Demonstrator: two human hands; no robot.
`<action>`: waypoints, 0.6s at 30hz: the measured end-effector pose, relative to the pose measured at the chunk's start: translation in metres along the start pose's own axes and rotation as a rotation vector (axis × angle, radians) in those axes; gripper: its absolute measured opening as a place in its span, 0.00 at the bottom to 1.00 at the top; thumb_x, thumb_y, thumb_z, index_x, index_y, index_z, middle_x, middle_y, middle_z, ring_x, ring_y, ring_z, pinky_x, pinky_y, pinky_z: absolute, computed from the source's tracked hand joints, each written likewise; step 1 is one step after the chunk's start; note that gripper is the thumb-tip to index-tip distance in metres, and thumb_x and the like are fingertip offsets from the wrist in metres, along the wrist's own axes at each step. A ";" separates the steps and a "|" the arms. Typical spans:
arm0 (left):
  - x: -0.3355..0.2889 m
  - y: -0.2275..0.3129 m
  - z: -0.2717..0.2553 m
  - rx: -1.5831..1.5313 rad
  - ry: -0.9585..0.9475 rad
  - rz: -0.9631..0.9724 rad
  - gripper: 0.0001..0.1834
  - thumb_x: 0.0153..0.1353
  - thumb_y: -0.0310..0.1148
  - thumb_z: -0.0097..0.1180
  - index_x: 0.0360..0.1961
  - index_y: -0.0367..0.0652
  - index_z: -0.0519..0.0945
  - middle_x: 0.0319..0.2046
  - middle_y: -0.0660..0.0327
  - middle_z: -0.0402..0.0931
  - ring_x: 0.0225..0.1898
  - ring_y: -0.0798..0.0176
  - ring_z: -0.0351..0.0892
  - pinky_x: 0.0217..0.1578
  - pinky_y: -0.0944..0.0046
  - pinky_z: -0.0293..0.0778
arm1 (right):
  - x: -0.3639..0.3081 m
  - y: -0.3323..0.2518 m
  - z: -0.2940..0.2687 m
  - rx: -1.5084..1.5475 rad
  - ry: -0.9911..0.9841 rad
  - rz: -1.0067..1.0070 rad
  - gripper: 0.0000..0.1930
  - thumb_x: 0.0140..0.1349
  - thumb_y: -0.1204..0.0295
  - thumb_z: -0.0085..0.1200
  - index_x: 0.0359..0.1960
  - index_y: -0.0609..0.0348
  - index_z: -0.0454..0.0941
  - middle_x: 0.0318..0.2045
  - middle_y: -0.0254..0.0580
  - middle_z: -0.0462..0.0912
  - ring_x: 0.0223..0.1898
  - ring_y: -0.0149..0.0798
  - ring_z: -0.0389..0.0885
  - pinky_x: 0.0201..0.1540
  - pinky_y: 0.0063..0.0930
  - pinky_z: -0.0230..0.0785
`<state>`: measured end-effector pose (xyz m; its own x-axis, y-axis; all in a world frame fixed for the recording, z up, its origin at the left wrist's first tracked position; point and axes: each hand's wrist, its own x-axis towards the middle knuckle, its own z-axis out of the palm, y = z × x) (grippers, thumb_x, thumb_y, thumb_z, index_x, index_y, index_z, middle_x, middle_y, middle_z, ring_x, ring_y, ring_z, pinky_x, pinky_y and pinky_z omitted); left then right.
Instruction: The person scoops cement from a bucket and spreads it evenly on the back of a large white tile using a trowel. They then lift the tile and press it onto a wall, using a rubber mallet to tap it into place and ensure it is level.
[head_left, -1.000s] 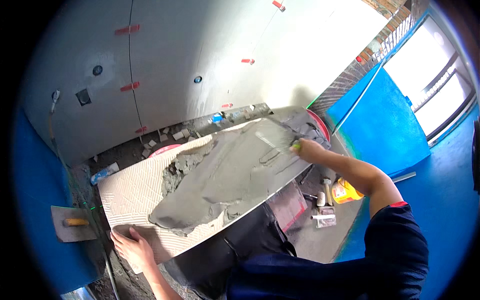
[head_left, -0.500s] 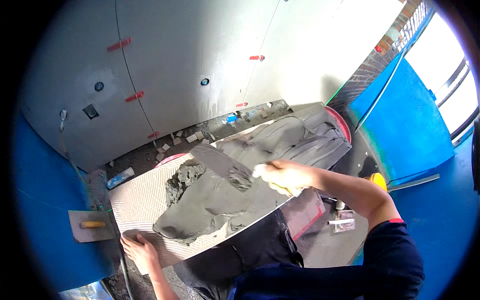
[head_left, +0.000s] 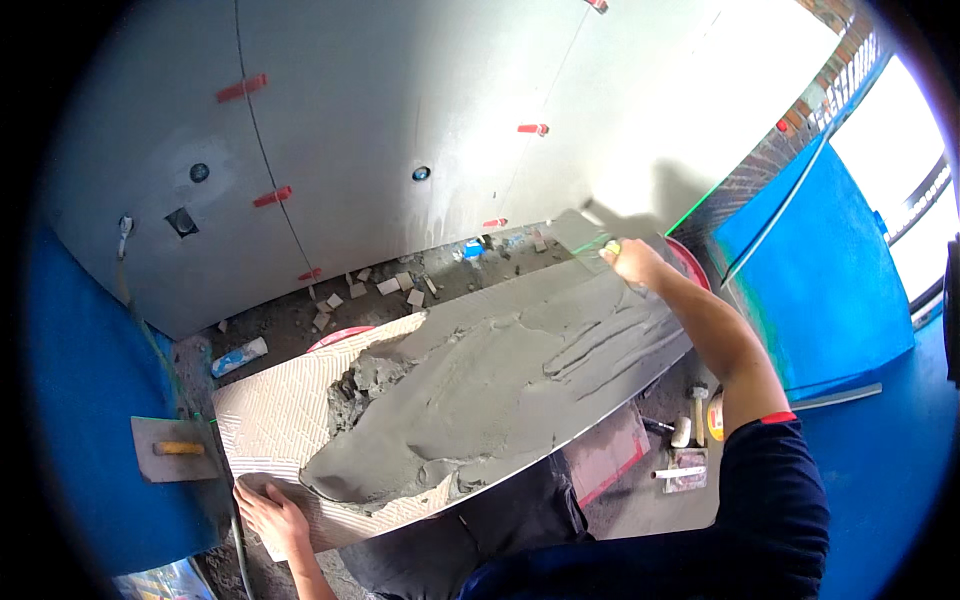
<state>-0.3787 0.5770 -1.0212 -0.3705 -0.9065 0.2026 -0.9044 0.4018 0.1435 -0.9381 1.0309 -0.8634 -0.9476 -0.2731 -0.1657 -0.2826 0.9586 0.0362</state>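
Ribbed tile slab [head_left: 265, 400]: lying textured side up, red rims [head_left: 692, 264] showing at its far edge and right end.
Grey mortar [head_left: 480, 390]: over most of slab; could spill if pushed past an edge.
Trowel [head_left: 578, 232]: blurred, by slab's far-right edge; right hand's [head_left: 634, 264] fingers wrapped round handle.
Left hand [head_left: 275, 517]: fingers loosely spread, slab's near-left corner; slab may rock if steadying slackens.

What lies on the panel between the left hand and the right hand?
In the head view, a strip of uncoated ribbed panel lies next to the left hand, then smeared grey paste stretches up toward the right hand.
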 end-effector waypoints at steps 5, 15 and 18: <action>0.000 0.010 -0.005 -0.026 -0.005 -0.026 0.33 0.68 0.40 0.45 0.69 0.34 0.56 0.67 0.42 0.58 0.65 0.38 0.60 0.64 0.42 0.57 | 0.015 0.037 0.004 -0.037 0.262 0.035 0.29 0.69 0.49 0.43 0.44 0.69 0.77 0.35 0.67 0.82 0.44 0.64 0.81 0.48 0.55 0.70; -0.001 0.004 -0.021 -0.047 -0.035 -0.011 0.33 0.67 0.39 0.46 0.67 0.30 0.57 0.65 0.37 0.58 0.64 0.37 0.60 0.63 0.44 0.58 | -0.140 -0.129 -0.092 0.734 -0.733 -0.299 0.21 0.72 0.55 0.43 0.45 0.64 0.74 0.21 0.36 0.74 0.16 0.28 0.70 0.17 0.25 0.63; -0.001 0.003 -0.022 -0.053 -0.025 -0.030 0.33 0.66 0.40 0.47 0.67 0.30 0.58 0.66 0.38 0.58 0.64 0.38 0.61 0.63 0.45 0.59 | -0.132 -0.192 -0.070 0.552 -0.867 -0.367 0.23 0.73 0.53 0.42 0.51 0.62 0.73 0.21 0.38 0.74 0.16 0.28 0.71 0.17 0.26 0.65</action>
<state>-0.3764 0.5818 -0.9998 -0.3497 -0.9207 0.1732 -0.9028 0.3805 0.2003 -0.7696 0.8775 -0.7794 -0.3306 -0.6075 -0.7222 -0.2155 0.7937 -0.5689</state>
